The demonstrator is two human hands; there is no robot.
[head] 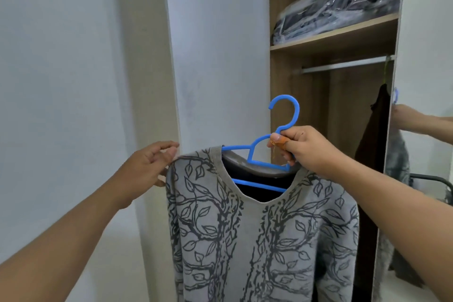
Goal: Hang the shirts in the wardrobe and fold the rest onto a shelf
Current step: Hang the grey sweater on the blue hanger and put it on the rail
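Note:
A grey shirt (pixel 257 240) with a dark leaf-and-branch print hangs on a blue plastic hanger (pixel 286 115) in front of me. My right hand (pixel 291 144) grips the hanger at the base of its hook. My left hand (pixel 152 162) touches the shirt's left shoulder with relaxed fingers. The hanger's hook is free in the air, below and left of the metal rail (pixel 343 65) inside the open wardrobe. A dark garment (pixel 372 135) hangs at the rail's right end.
The open white wardrobe door (pixel 215 44) stands just behind the shirt. A wooden shelf (pixel 333 34) above the rail carries clothes wrapped in clear plastic (pixel 335 10). The right door is a mirror (pixel 426 56) showing my arm and a hanger.

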